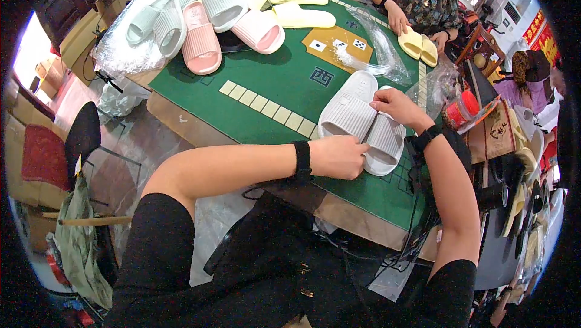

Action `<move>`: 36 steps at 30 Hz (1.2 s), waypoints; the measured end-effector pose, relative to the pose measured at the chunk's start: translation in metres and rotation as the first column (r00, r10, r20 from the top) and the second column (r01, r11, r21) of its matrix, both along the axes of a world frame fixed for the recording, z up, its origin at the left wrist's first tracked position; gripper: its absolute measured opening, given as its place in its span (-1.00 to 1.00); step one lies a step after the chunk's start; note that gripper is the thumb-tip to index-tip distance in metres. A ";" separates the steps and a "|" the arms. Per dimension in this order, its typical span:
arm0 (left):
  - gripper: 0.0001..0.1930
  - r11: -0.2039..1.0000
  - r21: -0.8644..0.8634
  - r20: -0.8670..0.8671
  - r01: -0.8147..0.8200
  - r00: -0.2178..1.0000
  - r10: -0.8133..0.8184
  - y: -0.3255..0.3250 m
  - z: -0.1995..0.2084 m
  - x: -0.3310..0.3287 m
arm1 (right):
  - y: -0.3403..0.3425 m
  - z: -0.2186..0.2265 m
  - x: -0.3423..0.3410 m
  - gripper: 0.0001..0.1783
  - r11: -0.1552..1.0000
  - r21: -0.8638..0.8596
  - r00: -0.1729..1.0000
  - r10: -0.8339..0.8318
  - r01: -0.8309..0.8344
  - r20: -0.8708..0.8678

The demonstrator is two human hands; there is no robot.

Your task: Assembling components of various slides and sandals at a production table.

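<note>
Two pale grey rubber slippers with ribbed straps [349,110] lie side by side on a table with a green top [206,119] in the head view, close to the wearer. The left hand [340,157] has its fingers curled in, with one fingertip by the strap of the right slipper; I can't tell if it grips. The right hand [398,109] bends over the same slipper, thumb and fingers close together near where the two straps meet; I can't tell if it pinches anything. Each wrist wears a black band [302,158]. Across the table, a person in a dark flowered top [417,1] has both hands at a pair of pale yellow slippers [411,43]. Pink ribbed slippers [201,37] and grey-green ribbed slippers [224,4] lie at the far left. Crinkly clear plastic [390,59] lies near the middle.
</note>
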State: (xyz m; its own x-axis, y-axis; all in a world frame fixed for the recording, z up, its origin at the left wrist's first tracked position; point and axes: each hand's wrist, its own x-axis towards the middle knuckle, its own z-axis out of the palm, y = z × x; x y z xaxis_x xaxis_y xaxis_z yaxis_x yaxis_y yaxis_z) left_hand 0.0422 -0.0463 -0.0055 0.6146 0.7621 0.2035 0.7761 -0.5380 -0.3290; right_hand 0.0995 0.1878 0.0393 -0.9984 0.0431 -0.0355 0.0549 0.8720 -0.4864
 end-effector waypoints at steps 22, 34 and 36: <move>-0.88 0.940 -0.326 0.939 0.100 0.151 0.309 0.004 0.020 0.012 | 0.049 0.047 0.063 -0.87 0.926 0.178 0.933 -0.297 0.333 -0.202; -0.78 0.976 -0.203 0.921 0.077 0.353 0.164 0.002 0.016 0.002 | 0.030 0.031 0.033 -0.86 0.846 -0.355 0.878 -0.463 0.397 -0.122; -0.72 0.958 -0.255 0.905 0.134 0.383 0.187 0.003 0.012 0.002 | 0.033 0.024 0.034 -0.86 0.822 -0.398 0.875 -0.476 0.408 -0.086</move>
